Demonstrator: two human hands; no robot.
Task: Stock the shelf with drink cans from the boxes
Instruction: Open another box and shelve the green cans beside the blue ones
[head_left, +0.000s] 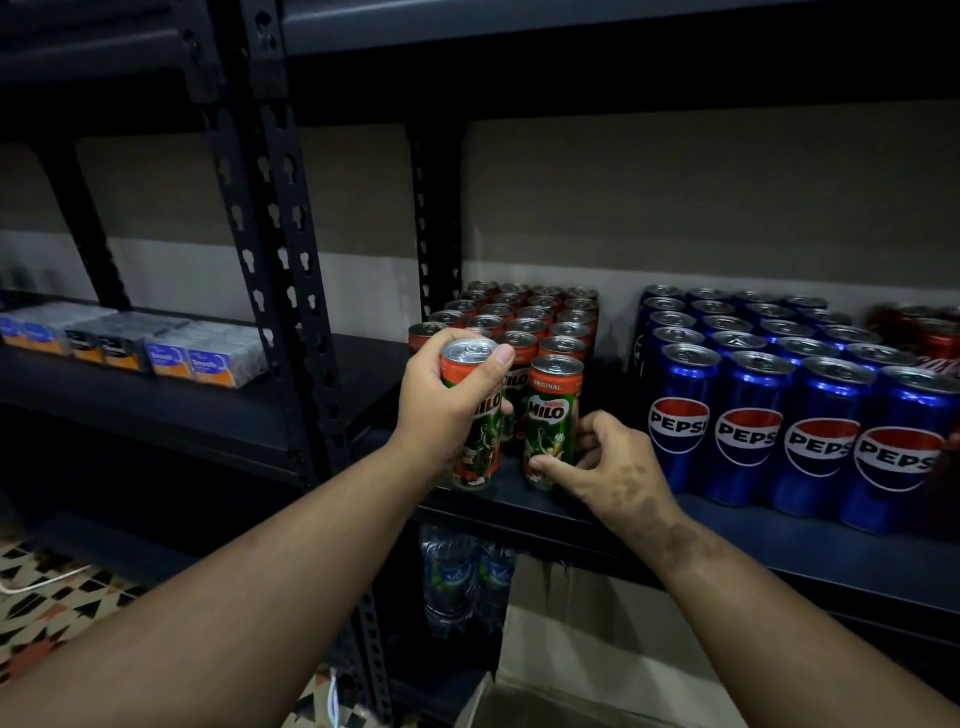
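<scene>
Green-and-orange cans are being set at the shelf (571, 506) front. One can (470, 415) is gripped by the left hand (447, 402); another can (553, 421) is pinched low by the right hand (610, 462). Each should be lowered upright, flush against its row.

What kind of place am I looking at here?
Likely a shop stockroom or small store. Dark slotted metal shelving holds blocks of green-and-orange Milo cans beside blue Pepsi cans, with an open brown cardboard box below.
</scene>
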